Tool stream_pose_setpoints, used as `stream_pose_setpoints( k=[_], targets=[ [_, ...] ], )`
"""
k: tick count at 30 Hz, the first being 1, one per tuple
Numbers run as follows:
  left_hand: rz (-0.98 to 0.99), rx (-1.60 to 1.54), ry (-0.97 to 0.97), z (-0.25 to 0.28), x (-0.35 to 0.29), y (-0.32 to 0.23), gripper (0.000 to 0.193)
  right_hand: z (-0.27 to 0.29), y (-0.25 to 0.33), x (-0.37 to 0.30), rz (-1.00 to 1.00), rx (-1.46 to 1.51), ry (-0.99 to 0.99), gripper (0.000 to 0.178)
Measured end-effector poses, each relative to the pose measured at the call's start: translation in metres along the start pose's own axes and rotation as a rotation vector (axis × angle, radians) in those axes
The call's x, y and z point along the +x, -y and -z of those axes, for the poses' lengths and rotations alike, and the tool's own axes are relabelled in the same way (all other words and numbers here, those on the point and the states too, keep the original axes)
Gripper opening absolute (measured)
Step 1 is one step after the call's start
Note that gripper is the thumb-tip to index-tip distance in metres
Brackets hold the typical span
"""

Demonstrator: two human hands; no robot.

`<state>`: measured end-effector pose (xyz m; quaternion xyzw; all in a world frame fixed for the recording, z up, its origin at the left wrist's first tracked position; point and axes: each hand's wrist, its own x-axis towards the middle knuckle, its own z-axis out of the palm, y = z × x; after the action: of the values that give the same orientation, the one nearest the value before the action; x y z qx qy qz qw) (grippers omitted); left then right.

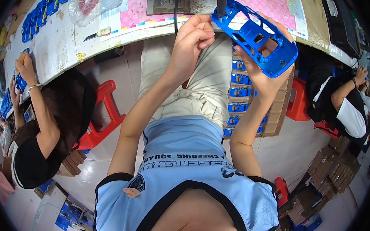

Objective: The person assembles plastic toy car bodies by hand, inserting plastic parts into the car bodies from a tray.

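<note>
A blue toy car body shell (253, 33), its hollow inside with window openings showing, is held up at the table's front edge. My right hand (265, 76) grips it from below and behind, the thumb on its near side and fingers behind the far side. At the shell's left end, my left hand (192, 38) is closed, fingers curled. Its index fingertip reaches the shell's corner; whatever it pinches, if anything, is hidden. A dark upright rod (221, 4) comes down to that same corner, and a metal base plate (162, 4) lies behind my left hand.
A knife (97, 34), a clear plastic bag (92, 1) and a row of blue parts (46, 9) lie on the left of the table. By my right leg stands a compartmented cardboard tray (275, 117) of blue pieces. Co-workers sit on both sides near red stools (103, 114).
</note>
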<state>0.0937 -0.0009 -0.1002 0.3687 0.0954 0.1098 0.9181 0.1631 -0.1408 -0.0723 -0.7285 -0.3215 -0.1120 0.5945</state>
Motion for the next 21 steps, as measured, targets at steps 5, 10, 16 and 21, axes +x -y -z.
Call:
stream_pose_setpoints(
  k=[5, 10, 16, 21],
  targets=[
    [0.012, -0.004, -0.014, 0.0, -0.003, 0.0, 0.026, 0.001, -0.001, -0.001, 0.025, 0.009, -0.001, 0.065],
    [0.012, 0.071, -0.01, 0.006, -0.008, -0.001, 0.03, -0.001, -0.001, -0.001, 0.007, 0.056, 0.028, 0.066],
    [-0.009, 0.023, -0.029, 0.005, -0.009, -0.001, 0.027, 0.001, -0.002, -0.004, 0.004, 0.07, 0.04, 0.065],
    [0.096, 0.148, -0.076, 0.015, -0.031, 0.013, 0.032, 0.0, -0.003, -0.04, -0.239, 0.095, -0.008, 0.063]
  ],
)
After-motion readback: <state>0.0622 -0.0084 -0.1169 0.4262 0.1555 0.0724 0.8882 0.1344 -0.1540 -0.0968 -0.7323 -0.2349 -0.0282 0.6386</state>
